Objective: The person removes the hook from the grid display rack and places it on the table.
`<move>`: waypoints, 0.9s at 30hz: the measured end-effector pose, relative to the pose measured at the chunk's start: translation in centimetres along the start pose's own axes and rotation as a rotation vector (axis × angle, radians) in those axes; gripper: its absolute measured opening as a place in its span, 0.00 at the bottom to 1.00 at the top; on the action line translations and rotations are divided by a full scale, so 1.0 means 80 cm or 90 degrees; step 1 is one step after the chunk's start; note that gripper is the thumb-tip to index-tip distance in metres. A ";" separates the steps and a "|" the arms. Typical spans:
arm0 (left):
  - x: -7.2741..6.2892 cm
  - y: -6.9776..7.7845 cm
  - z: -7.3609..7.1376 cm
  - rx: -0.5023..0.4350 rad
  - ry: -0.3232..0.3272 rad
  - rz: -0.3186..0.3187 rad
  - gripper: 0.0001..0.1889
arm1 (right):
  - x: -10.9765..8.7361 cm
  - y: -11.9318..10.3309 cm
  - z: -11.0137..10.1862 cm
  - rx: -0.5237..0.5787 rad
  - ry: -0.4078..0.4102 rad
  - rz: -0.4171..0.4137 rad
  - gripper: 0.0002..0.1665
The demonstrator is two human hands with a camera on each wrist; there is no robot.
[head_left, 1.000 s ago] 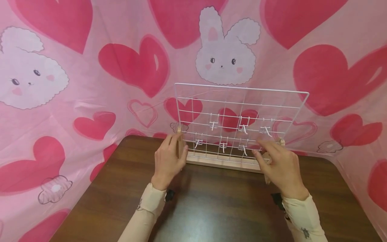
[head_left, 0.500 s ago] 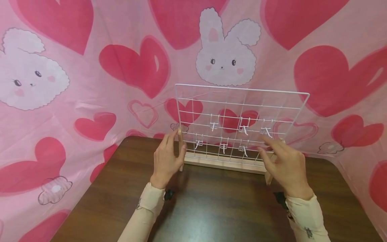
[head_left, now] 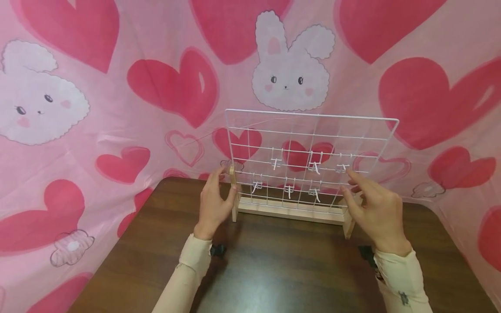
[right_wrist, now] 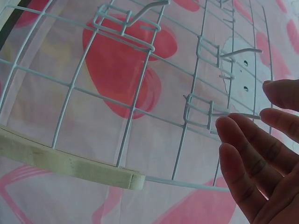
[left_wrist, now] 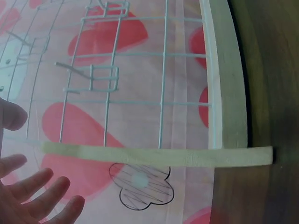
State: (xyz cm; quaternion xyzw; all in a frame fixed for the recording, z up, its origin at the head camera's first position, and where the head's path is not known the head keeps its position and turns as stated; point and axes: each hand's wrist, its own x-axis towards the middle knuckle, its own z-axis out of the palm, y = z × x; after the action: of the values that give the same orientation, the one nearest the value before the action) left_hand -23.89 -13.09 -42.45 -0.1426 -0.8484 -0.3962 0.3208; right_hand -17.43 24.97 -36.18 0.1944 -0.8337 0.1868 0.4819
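Note:
A white wire grid panel [head_left: 313, 114] stands upright in a pale wooden stand [head_left: 291, 212]. Several white wire hooks [head_left: 315, 166] hang on it in two rows. My left hand [head_left: 214, 206] is beside the left wooden post [head_left: 235, 213]; in the left wrist view its spread fingers [left_wrist: 58, 189] are bare. At the right post [head_left: 347, 228], my right hand [head_left: 377, 213] has its fingers loosely bent, holding nothing. The right wrist view shows its fingertips overlapping the prong of the upper right hook [right_wrist: 198, 112].
The stand rests toward the back of a dark brown wooden table [head_left: 266, 269]. Behind it hangs a pink cloth [head_left: 156, 100] printed with hearts and rabbits. A dark strap-like piece [head_left: 218, 250] sits at the left wrist.
My right hand has moved right, away from the lower hooks toward the right post. My left hand has shifted slightly left. The grid and its hooks stay in place.

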 end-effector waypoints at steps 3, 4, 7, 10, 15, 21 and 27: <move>0.004 -0.003 0.001 -0.005 -0.003 -0.011 0.30 | 0.000 0.003 -0.003 -0.005 -0.007 0.005 0.33; 0.006 -0.004 0.001 -0.010 -0.006 -0.015 0.30 | 0.000 0.004 -0.003 -0.002 -0.008 0.009 0.31; 0.010 -0.007 0.001 -0.040 -0.014 -0.022 0.29 | -0.001 0.006 -0.002 0.001 -0.011 0.014 0.28; 0.015 -0.011 0.003 -0.066 -0.021 -0.015 0.28 | -0.001 0.008 -0.001 0.001 -0.012 0.018 0.26; 0.022 -0.019 0.008 -0.098 -0.034 -0.008 0.25 | -0.001 0.010 0.004 0.001 -0.003 0.030 0.28; 0.030 -0.029 0.009 -0.159 -0.044 -0.026 0.24 | 0.005 0.015 0.015 0.003 -0.013 0.037 0.27; 0.035 -0.038 0.013 -0.206 -0.065 -0.021 0.23 | 0.008 0.018 0.023 0.003 -0.010 0.040 0.27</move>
State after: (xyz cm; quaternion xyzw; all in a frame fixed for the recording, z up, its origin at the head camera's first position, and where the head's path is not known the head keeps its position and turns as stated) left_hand -27.93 -14.26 -42.89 -0.1985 -0.7908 -0.5251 0.2440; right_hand -19.80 25.17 -36.64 0.1707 -0.8428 0.2022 0.4687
